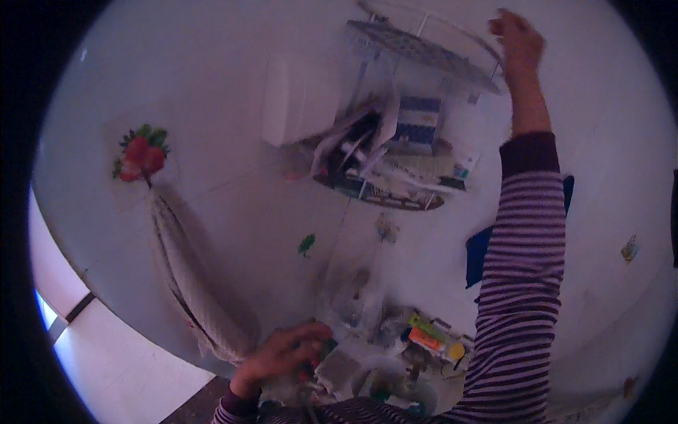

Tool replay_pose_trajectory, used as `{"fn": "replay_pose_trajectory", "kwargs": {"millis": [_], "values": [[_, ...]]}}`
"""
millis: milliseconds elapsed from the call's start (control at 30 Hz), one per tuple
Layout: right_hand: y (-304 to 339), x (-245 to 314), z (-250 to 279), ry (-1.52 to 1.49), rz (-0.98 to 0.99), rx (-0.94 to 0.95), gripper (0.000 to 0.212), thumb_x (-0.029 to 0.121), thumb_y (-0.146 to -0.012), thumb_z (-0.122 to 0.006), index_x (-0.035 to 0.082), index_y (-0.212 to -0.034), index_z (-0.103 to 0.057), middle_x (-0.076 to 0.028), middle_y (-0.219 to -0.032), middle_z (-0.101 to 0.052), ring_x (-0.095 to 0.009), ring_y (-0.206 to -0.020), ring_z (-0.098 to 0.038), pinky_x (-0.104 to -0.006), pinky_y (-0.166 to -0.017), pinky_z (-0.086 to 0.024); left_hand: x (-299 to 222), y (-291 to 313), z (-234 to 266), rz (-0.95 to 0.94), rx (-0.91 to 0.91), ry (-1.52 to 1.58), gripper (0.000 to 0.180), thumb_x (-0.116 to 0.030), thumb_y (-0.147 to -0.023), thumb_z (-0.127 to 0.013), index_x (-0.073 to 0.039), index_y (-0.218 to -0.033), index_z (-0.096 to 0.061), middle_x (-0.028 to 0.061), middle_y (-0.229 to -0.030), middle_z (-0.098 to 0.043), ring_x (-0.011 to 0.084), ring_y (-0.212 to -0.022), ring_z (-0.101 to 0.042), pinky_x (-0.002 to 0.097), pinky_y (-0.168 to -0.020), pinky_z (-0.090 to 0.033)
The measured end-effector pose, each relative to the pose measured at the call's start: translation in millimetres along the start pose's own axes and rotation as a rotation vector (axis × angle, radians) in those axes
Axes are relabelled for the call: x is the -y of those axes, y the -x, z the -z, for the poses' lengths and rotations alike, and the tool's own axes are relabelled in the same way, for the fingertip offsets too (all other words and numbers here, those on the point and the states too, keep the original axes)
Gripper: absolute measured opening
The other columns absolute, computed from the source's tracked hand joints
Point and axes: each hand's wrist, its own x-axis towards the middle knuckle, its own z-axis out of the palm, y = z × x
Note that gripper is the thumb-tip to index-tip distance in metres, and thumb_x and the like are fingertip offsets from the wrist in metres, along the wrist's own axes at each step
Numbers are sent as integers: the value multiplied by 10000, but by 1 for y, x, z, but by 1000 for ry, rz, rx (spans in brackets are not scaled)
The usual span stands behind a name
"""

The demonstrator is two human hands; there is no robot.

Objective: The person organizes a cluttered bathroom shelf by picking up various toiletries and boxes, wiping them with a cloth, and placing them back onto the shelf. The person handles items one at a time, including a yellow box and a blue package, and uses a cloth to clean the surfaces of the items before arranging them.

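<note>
My right arm, in a striped sleeve, reaches up in front of the pale wall. At its end my right hand (520,41) is closed, fingers curled, beside the right end of an upper wire-railed shelf (427,55). Whatever it may hold is too dim and small to make out. Low down, my left hand (284,355) has its fingers loosely bent and apart. It is over the cluttered counter, beside the lower end of a hanging beige towel (194,279). Small dark green and red things show beneath its fingers, too blurred to name.
The towel hangs below a strawberry-shaped decoration (146,153). A lower shelf (378,194) holds papers, a blue-and-white box (418,121) and other items. A white case (300,99) is on the wall. Orange and yellow items (426,339) stand by the blurred tap (357,304).
</note>
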Motion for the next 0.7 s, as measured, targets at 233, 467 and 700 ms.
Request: {"fn": "replay_pose_trajectory", "kwargs": {"millis": [233, 467, 700], "values": [[201, 41, 35, -178, 217, -277, 293, 183, -920, -549, -38, -1099, -619, -133, -966, -686, -151, -808, -644, -274, -763, -490, 8, 39, 32, -50, -29, 86, 293, -134, -961, -530, 1, -1221, -527, 57, -1046, -604, 141, -948, -582, 287, -840, -479], [382, 38, 71, 94, -205, -313, 293, 106, -942, -506, -35, -1193, -559, -128, -960, -665, -147, -812, -605, -276, -786, -474, 10, 65, 53, -10, -74, 11, 334, -41, -930, -533, 12, -1258, -498, 92, -1166, -595, 181, -1059, -563, 316, -932, -440], [566, 0, 146, 176, -796, -427, 288, 142, -934, -518, -7, -1174, -573, -88, -935, -648, -141, -806, -601, -277, -749, -490, 32, 77, 38, 66, -267, 135, 417, -24, -913, -530, 6, -1318, -432, 129, -1172, -598, 170, -1074, -564, 317, -922, -450]]}}
